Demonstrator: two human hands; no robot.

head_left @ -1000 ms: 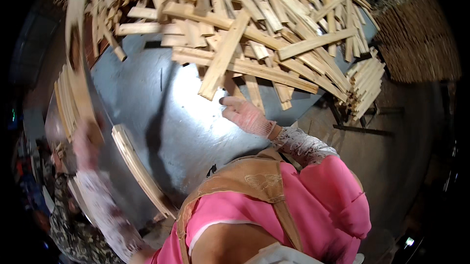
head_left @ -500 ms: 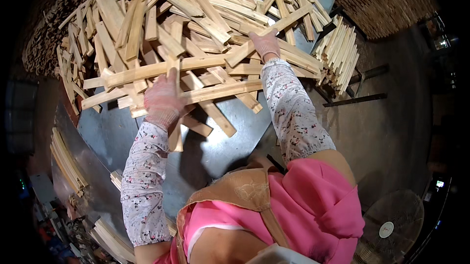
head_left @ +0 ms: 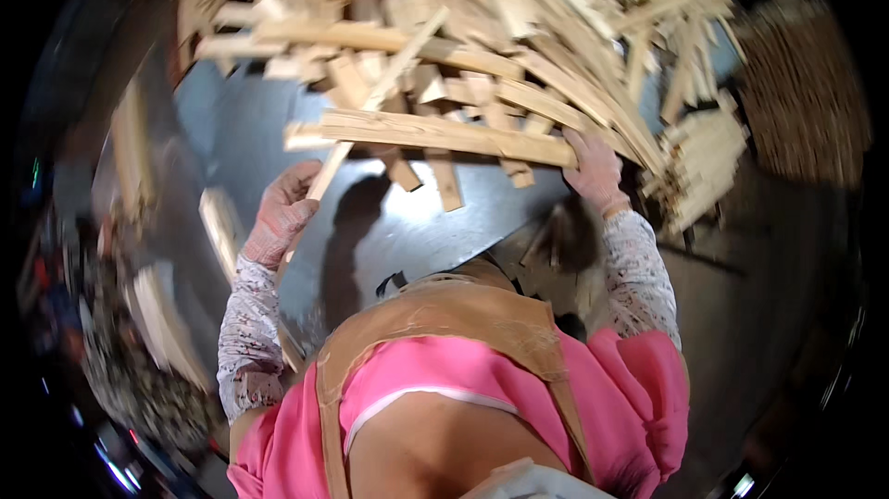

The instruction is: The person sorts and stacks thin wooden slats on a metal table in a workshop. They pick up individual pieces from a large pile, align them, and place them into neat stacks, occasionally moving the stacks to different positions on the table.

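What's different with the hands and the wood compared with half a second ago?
The left hand has drawn back toward the body, holding a thin slat. The right hand has let go of its earlier slat and come nearer, to the right end of the long board. That board still lies across the near edge of the pile.

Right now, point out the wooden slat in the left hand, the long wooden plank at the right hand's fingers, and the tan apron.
Wooden slat [head_left: 331,168]: head view, on its lower stretch.
Long wooden plank [head_left: 449,135]: head view, middle of its length.
Tan apron [head_left: 454,307]: head view, on its upper front.
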